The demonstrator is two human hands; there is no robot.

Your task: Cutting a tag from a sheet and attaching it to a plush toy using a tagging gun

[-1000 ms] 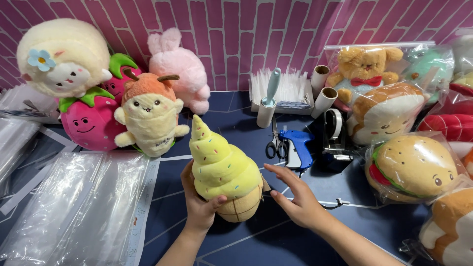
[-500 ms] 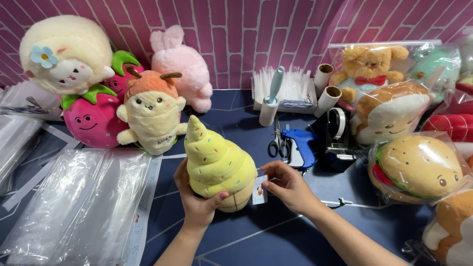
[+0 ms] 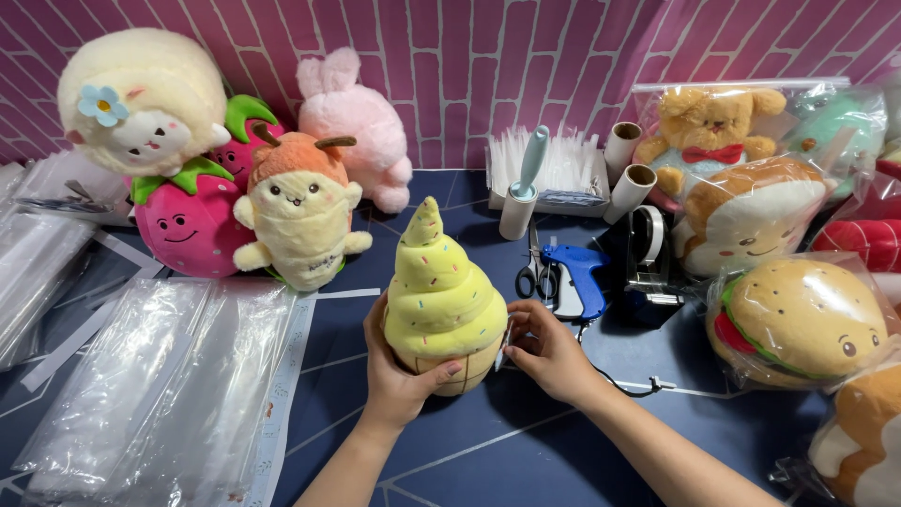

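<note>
Head view, the only view: we see 2 bare hands working 1 soft toy over a dark blue table (image 3: 526,460). The left hand (image 3: 399,376) is wrapped around the lower left side of the yellow swirl plush (image 3: 441,300), fingers curled under its tan, cone-like base and pressed into the pile. The right hand (image 3: 544,352) sits just beside the base on the opposite side, thumb and forefinger pinched on a small white tag (image 3: 508,340) that hangs at the lower right edge of the toy. We judge the plush to stand between the 2 grips, its long axis near upright, tip tilted slightly away and left; the left hand carries it, the right hand only touches the tag. The fabric is short fleece, spiral-ridged, with small coloured sprinkle marks. Beyond the right hand, near it, lie a blue tagging gun (image 3: 574,277) of hard plastic and scissors (image 3: 528,274). Left of the left hand, apart from it, lie clear plastic bags (image 3: 169,385), glossy and creased. Past the tip of the toy stands an orange-capped plush (image 3: 298,225).
</note>
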